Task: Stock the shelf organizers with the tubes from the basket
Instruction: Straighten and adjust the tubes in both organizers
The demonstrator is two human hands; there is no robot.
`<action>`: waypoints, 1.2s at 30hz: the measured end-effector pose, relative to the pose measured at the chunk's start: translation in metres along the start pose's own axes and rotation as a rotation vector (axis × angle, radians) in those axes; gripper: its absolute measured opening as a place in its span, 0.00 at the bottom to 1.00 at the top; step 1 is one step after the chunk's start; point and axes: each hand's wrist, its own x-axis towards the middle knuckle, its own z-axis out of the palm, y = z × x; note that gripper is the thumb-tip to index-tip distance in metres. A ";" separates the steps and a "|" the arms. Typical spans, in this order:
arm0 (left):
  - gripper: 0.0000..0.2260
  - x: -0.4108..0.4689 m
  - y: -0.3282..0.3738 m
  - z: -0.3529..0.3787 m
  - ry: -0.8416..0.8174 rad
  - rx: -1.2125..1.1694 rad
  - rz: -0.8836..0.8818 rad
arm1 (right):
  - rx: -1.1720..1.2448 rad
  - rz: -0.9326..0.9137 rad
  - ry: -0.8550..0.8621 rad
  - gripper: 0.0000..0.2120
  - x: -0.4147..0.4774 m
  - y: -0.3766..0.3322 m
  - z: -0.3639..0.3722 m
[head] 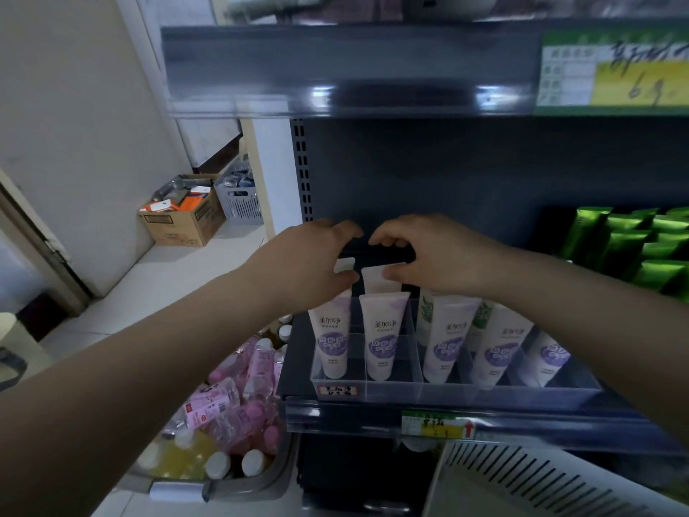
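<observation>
Standing cap-down in the clear organizer [395,390], purple-labelled tubes [379,341] occupy front compartments.

Tubes [380,341] read "美加净 maxam"; a handwritten label [337,390] on the organizer [447,392] repeats 美加净 (lower line unclear).

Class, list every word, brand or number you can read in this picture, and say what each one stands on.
"美加净" over "maxam": front of the purple-and-white tubes.
"美加净", handwritten: white label on the clear organizer; its second row is unclear.
Upper price tag: handwriting too blurred to read.
Lower shelf tag, cardboard box, pink bottles: print too small.
</observation>
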 end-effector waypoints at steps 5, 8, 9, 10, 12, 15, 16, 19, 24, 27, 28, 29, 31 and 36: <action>0.23 0.017 -0.008 0.004 -0.169 -0.022 -0.060 | 0.048 0.040 -0.095 0.16 0.013 0.004 0.008; 0.15 0.023 -0.009 0.005 -0.238 0.003 -0.065 | 0.063 0.050 -0.098 0.14 0.016 0.002 0.012; 0.13 0.024 -0.009 0.006 -0.246 0.013 -0.059 | 0.064 0.054 -0.090 0.12 0.017 0.003 0.013; 0.12 0.025 -0.010 0.007 -0.246 0.024 -0.053 | 0.065 0.060 -0.079 0.11 0.017 0.003 0.014; 0.11 0.025 -0.011 0.009 -0.237 0.037 -0.034 | 0.067 0.070 -0.055 0.08 0.017 0.003 0.016; 0.12 0.025 -0.015 0.011 -0.213 0.039 -0.012 | 0.062 0.083 -0.023 0.06 0.017 0.005 0.020; 0.12 0.025 -0.015 0.011 -0.206 0.037 -0.009 | 0.058 0.087 -0.011 0.06 0.018 0.005 0.020; 0.12 0.025 -0.017 0.013 -0.175 0.034 -0.004 | 0.056 0.098 0.017 0.05 0.020 0.007 0.022; 0.13 0.023 -0.020 0.016 -0.141 0.033 -0.017 | 0.061 0.106 0.064 0.05 0.023 0.009 0.024; 0.14 0.024 -0.021 0.018 -0.130 0.024 -0.022 | 0.059 0.111 0.062 0.05 0.025 0.010 0.025; 0.14 0.025 -0.021 0.019 -0.123 0.022 -0.024 | 0.062 0.113 0.064 0.05 0.026 0.011 0.025; 0.14 0.025 -0.021 0.020 -0.116 0.020 -0.027 | 0.066 0.115 0.068 0.05 0.026 0.012 0.026; 0.15 0.026 -0.021 0.021 -0.106 0.020 -0.033 | 0.074 0.121 0.079 0.05 0.027 0.013 0.027; 0.15 0.025 -0.022 0.024 -0.096 0.019 -0.045 | 0.087 0.117 0.077 0.06 0.028 0.015 0.029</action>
